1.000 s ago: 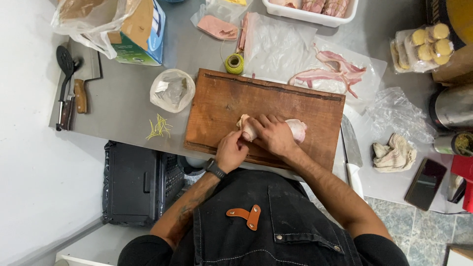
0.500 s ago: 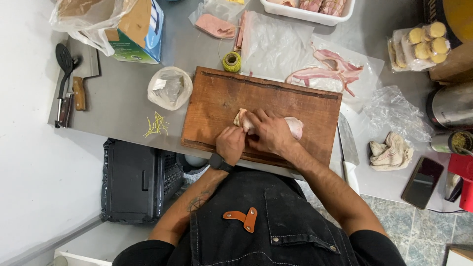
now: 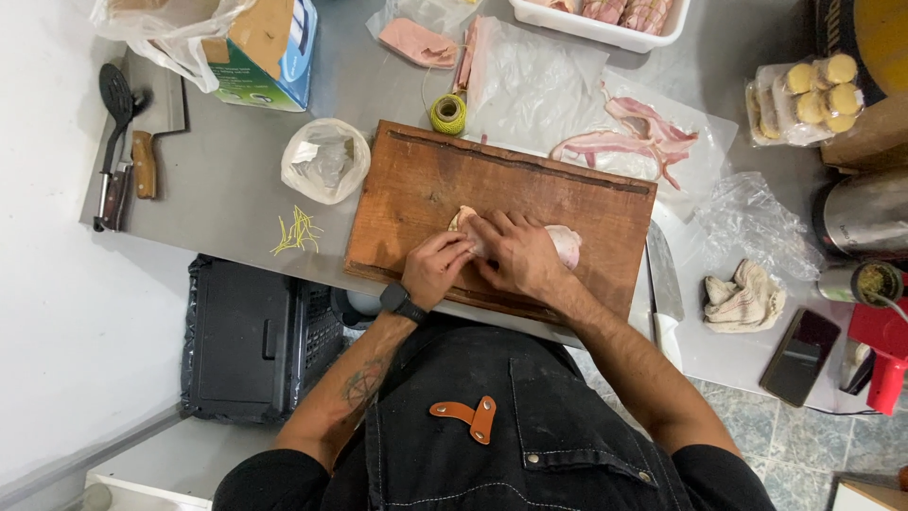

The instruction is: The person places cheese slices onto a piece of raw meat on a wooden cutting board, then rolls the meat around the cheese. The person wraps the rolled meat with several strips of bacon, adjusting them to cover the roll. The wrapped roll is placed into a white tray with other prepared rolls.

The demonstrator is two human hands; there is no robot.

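Blue-green carton [image 3: 270, 52] sat at bench's far left, tray of yellow rounds [image 3: 804, 95] far right. Left hand [image 3: 435, 270] and right hand [image 3: 515, 255], fingers curled, pressed pale meat [image 3: 566, 244] mid-board [image 3: 416, 199]

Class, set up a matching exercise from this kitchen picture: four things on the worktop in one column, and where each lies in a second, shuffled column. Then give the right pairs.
Things:
1. spool of yellow twine
2. large knife
3. crumpled cloth
4. piece of raw meat

Places:
A. under both hands on the wooden cutting board
B. just beyond the board's far edge
C. along the board's right edge
D. right of the knife, near the dark phone

Pairs: 1-B, 2-C, 3-D, 4-A
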